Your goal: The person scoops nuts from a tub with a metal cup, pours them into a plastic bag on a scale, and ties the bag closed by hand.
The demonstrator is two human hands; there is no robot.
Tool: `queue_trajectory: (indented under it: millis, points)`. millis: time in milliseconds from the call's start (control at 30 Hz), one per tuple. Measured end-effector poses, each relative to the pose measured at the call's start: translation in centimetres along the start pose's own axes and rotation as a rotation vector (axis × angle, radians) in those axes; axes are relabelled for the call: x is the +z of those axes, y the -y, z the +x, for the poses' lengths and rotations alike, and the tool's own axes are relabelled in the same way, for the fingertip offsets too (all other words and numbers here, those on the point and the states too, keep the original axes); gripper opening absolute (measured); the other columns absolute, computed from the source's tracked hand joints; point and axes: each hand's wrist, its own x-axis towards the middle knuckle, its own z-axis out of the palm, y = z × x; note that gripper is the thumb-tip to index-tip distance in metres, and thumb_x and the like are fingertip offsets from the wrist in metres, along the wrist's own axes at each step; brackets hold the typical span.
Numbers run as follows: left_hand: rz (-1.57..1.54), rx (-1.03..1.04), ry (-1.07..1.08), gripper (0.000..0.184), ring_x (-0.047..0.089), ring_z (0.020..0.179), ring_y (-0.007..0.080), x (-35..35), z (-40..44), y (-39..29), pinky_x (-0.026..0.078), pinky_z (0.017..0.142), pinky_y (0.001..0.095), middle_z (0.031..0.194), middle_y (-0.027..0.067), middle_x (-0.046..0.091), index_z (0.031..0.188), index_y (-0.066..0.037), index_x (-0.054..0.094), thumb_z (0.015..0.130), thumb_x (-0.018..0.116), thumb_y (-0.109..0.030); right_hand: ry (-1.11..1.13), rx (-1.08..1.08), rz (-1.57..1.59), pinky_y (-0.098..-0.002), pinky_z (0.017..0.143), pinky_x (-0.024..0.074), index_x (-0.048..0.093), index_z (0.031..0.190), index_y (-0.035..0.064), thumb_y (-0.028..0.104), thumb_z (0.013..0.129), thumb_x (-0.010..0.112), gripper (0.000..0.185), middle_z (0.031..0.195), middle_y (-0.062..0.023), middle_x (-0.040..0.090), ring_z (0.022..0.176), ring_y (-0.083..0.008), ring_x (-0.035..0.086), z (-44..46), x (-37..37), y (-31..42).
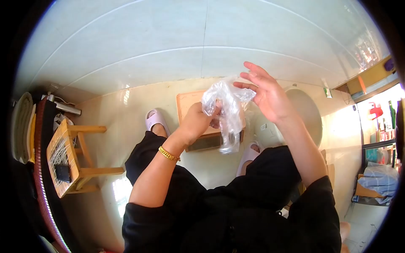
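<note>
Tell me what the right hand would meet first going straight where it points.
The right hand points up-left, so probably the pale wall comes first, unless the lowest finger brushes the clear plastic; depth is unclear.

L hand curled w/ bent wrist, R hand raised, fingers spread, both forearms fwd
</note>
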Motion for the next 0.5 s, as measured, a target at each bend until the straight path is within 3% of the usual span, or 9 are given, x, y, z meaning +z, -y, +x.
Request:
queue_trajectory:
  millis: [67,100,200,233,267,333,367,467,500]
  points:
    - [-0.263,-0.157,-0.075,0.038,0.058,0.066,0.0146,-0.7,0.4,0.2,0.048,0.063,0.0278,0.078,0.0072,0.062,0.087,0.002,0.061,0.095,0.047,-0.032,-0.156,-0.174,-0.553,-0.0386,0.097,0.0386,0.031,0.138,0.0056,0.028,0.089,0.057,0.06,0.132,-0.0143,0.041,0.117,-0.0287,0.046,0.0,1.6,-1.0]
    - [-0.28,-0.212,-0.15,0.039,0.056,0.062,0.0133,-0.9,0.4,0.2,0.046,0.061,0.0264,0.073,0.0067,0.06,0.08,0.0,0.06,0.095,0.046,-0.033,-0.1,-0.221,-0.707,-0.0392,0.103,0.0331,0.025,0.142,0.0081,0.031,0.085,0.063,0.072,0.142,-0.0164,0.03,0.127,-0.0308,0.036,0.1,1.3,-1.8]
    - [-0.233,-0.223,-0.182,0.032,0.057,0.064,0.0155,-1.7,0.8,0.9,0.047,0.063,0.0289,0.073,0.0065,0.059,0.081,-0.001,0.058,0.092,0.052,-0.031,0.023,-0.212,-0.896,-0.0393,0.104,0.0314,0.025,0.142,0.0065,0.029,0.083,0.065,0.074,0.144,-0.0172,0.027,0.13,-0.0307,0.031,0.4,1.2,-5.4]
    - [-0.153,-0.225,-0.206,0.032,0.056,0.065,0.0149,-1.5,1.0,1.4,0.046,0.062,0.0291,0.071,0.0065,0.058,0.08,-0.001,0.059,0.091,0.053,-0.03,0.018,-0.221,-0.968,-0.0358,0.101,0.0362,0.028,0.14,0.0047,0.026,0.083,0.066,0.072,0.136,-0.0178,0.04,0.123,-0.0273,0.042,0.4,1.7,-6.3]
    - [-0.148,-0.231,-0.203,0.032,0.056,0.065,0.0149,-1.5,1.2,1.7,0.046,0.062,0.0291,0.071,0.0065,0.058,0.08,-0.001,0.059,0.091,0.053,-0.03,0.014,-0.219,-0.962,-0.0358,0.101,0.0362,0.028,0.14,0.0047,0.026,0.083,0.066,0.072,0.136,-0.0178,0.04,0.123,-0.0273,0.042,0.8,1.8,-6.8]
    - [0.115,-0.248,-0.23,0.031,0.054,0.066,0.0139,-1.6,1.3,2.2,0.045,0.063,0.0276,0.071,0.0063,0.058,0.081,0.0,0.059,0.091,0.052,-0.029,0.093,0.058,-0.669,-0.0321,0.092,0.0426,0.037,0.134,0.0015,0.025,0.083,0.065,0.063,0.119,-0.0158,0.056,0.108,-0.023,0.055,1.7,1.9,-7.6]
    - [0.117,-0.251,-0.233,0.031,0.054,0.066,0.0139,-1.8,1.4,2.3,0.045,0.063,0.0276,0.071,0.0063,0.058,0.081,0.0,0.059,0.091,0.052,-0.029,0.009,-0.008,-0.731,-0.0314,0.079,0.0476,0.055,0.115,0.0004,0.022,0.082,0.065,0.04,0.092,-0.0131,0.065,0.085,-0.0198,0.063,2.1,2.0,-8.2]
    - [0.1,-0.242,-0.179,0.03,0.053,0.068,0.0124,-2.5,1.0,2.2,0.045,0.063,0.0263,0.073,0.006,0.059,0.081,-0.001,0.06,0.091,0.049,-0.027,-0.118,0.011,-0.94,-0.0338,0.069,0.0484,0.063,0.093,0.0016,0.018,0.08,0.065,0.021,0.08,-0.0142,0.065,0.07,-0.0225,0.061,2.9,1.2,-8.1]
    - [0.049,-0.237,-0.262,0.028,0.054,0.067,0.0122,-2.4,0.8,1.9,0.045,0.063,0.0265,0.073,0.0054,0.059,0.082,-0.001,0.06,0.09,0.049,-0.026,-0.122,0.012,-0.937,-0.0338,0.069,0.0484,0.063,0.093,0.0016,0.018,0.08,0.065,0.021,0.08,-0.0142,0.065,0.07,-0.0225,0.061,3.0,1.0,-7.8]
